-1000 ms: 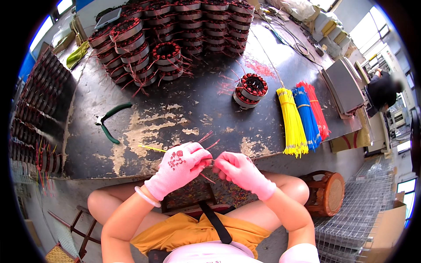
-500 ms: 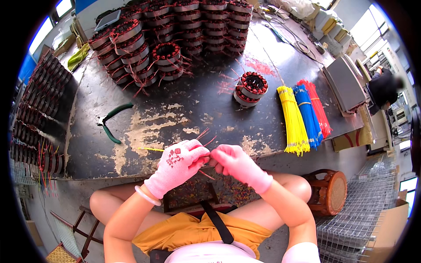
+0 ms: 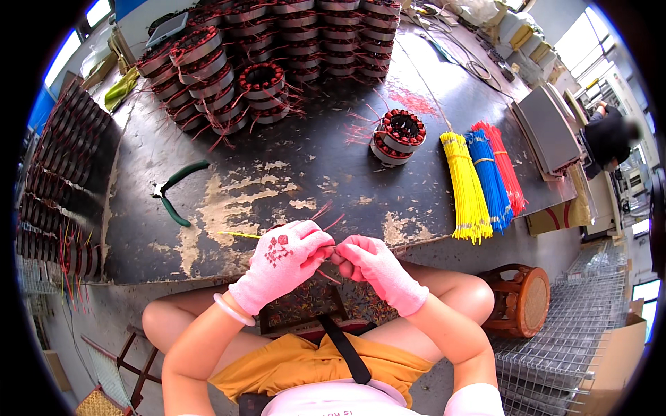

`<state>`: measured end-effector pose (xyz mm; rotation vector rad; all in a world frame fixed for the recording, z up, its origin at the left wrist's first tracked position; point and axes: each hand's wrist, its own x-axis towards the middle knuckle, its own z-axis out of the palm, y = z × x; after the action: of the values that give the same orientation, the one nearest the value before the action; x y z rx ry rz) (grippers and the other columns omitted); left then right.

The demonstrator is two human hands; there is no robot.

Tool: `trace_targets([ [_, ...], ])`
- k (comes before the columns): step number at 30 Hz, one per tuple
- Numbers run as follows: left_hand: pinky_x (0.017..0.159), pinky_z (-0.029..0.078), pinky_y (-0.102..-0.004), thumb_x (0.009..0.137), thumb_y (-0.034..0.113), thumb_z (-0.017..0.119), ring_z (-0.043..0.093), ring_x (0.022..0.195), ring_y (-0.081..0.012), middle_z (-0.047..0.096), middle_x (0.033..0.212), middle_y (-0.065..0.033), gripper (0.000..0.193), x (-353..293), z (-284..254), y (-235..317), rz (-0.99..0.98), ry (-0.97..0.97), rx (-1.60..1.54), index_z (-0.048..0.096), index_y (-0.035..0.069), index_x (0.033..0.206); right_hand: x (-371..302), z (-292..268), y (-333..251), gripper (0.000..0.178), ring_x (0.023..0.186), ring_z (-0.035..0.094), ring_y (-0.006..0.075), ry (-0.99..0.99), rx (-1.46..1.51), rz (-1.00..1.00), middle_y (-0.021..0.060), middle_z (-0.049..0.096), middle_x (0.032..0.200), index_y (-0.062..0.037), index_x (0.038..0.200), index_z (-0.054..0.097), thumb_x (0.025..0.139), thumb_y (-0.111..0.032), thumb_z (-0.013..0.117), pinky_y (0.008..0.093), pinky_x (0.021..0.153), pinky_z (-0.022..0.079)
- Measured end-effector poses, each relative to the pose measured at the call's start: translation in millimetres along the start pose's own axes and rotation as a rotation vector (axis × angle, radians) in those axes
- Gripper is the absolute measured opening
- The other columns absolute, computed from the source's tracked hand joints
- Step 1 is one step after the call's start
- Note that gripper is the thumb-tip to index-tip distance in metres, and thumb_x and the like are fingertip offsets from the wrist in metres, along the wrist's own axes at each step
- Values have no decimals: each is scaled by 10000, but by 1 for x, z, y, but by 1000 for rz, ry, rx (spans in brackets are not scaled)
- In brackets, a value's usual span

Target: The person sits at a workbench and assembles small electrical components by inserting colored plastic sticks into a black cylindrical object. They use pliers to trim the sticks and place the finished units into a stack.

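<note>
In a pink glove, my left hand point(image 3: 288, 260) closes round a wound motor stator, mostly hidden beneath it at the near edge of the bench. Thin red wire leads point(image 3: 323, 211) stick out past its fingers, and a yellow wire point(image 3: 239, 234) juts out to the left. My right hand point(image 3: 378, 270), gloved alike, pinches thin leads right beside the left fingertips; the pinched ends are too small to make out. Green-handled cutters point(image 3: 182, 176) lie spread on the bench at the left. Two stacked stators point(image 3: 398, 137) with red windings stand beyond my right hand.
Tall stacks of stators point(image 3: 270, 41) fill the back of the bench, with more racked at the left point(image 3: 66, 159). Bundles of yellow wires point(image 3: 463, 187), blue wires point(image 3: 490, 184) and red wires point(image 3: 504, 170) lie at the right. A wooden stool point(image 3: 517, 301) stands near my right knee.
My right hand's fingers have shifted from a tighter fist to a pinch with the index finger more extended. The left hand has barely moved.
</note>
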<state>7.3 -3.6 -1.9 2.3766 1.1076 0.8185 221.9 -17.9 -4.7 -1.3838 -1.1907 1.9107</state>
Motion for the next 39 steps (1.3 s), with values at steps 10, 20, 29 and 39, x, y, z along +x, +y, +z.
trace_targets([
  [10,724,566,-400,843,120,728,675,847,-279,651,916,-39,139,-1,1,-3,-12,-1,-3,681,130,974,0,-7,-22,203,841,652,226,227,-1516,-916,31,605,804,-117,989,703,849,-258,743,372,719,519],
  [20,712,553,-396,849,98,719,670,833,-288,656,898,-53,114,1,-2,0,-30,-7,-39,700,113,960,-5,-4,-4,190,666,644,217,366,-810,-516,67,670,770,-113,1027,723,922,-270,727,342,638,515],
  [29,721,548,-397,849,95,713,672,837,-290,666,902,-56,104,-1,1,2,-41,10,-28,708,109,952,-3,-8,6,181,789,612,191,517,-1420,-998,9,528,788,-166,809,571,828,-229,739,352,677,464],
  [39,854,558,-390,885,40,678,677,998,-322,681,1129,-110,188,-5,-26,7,-25,-21,-39,696,61,1070,12,-2,-11,332,671,551,108,79,-412,-272,52,617,715,15,910,673,968,-309,717,304,636,474],
])
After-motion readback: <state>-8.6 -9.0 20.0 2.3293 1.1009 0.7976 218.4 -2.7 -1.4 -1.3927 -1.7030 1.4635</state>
